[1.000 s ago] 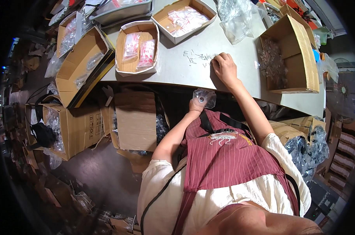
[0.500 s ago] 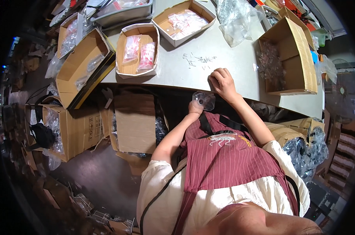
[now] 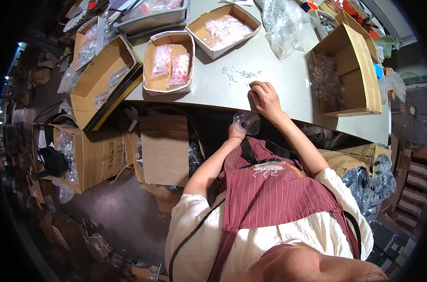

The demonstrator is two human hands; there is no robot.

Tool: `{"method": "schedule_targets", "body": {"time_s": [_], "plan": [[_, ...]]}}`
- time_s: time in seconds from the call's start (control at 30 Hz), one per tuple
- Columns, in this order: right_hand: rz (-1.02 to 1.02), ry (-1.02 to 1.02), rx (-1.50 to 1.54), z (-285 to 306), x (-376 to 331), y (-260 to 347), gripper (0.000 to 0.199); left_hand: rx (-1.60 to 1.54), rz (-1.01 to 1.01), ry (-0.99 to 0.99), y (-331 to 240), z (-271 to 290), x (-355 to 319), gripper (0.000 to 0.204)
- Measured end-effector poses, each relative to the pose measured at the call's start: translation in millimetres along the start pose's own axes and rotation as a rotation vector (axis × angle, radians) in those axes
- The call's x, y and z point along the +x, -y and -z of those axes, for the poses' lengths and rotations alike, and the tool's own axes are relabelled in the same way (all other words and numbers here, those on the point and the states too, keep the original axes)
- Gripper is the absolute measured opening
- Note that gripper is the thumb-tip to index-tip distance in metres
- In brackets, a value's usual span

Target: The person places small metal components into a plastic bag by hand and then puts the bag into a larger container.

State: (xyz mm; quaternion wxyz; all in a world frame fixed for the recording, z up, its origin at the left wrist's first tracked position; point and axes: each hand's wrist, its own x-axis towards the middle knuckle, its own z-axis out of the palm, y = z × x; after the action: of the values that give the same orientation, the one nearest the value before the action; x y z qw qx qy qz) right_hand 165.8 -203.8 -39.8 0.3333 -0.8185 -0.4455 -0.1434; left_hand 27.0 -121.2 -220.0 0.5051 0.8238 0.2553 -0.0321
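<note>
With fingers (image 3: pixel 261 86) bent, apparently partway through the pins (image 3: pixel 241 74). At left on the desk (image 3: pixel 293 73), showing bags (image 3: pixel 180 70) in a tray (image 3: pixel 178 44), impossible to call finished; farther right, leaving pins scattered, so seemingly undone. Off the near edge, gripping a clear piece (image 3: pixel 253 124) in the left hand (image 3: pixel 235 133). Right of it, holding the right hand (image 3: pixel 268 102) half-curled near the pins; too small to tell whether pinching one.

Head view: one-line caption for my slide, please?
Left hand holding a clear plastic piece; right hand beside small thin pieces scattered on a table.
</note>
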Motion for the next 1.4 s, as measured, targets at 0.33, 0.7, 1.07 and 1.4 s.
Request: {"method": "schedule_targets", "body": {"time_s": [0.33, 0.7, 1.07, 1.4], "plan": [[0.011, 0.062, 0.099, 3, 15, -6, 0.014, 0.033, 0.005, -0.037, 11, -9, 7, 0.031], [-0.022, 0.192, 0.203, 8, 16, -13, 0.047, 0.051, 0.018, 0.000, 3, -3, 4, 0.028], [0.028, 0.139, 0.106, 8, 2, -9, 0.040, -0.038, 0.009, 0.011, -6, 2, 2, 0.027], [-0.068, 0.245, 0.345, 21, -44, 14, 0.037, 0.101, -0.329, -0.014, -3, -9, 17, 0.021]]}}
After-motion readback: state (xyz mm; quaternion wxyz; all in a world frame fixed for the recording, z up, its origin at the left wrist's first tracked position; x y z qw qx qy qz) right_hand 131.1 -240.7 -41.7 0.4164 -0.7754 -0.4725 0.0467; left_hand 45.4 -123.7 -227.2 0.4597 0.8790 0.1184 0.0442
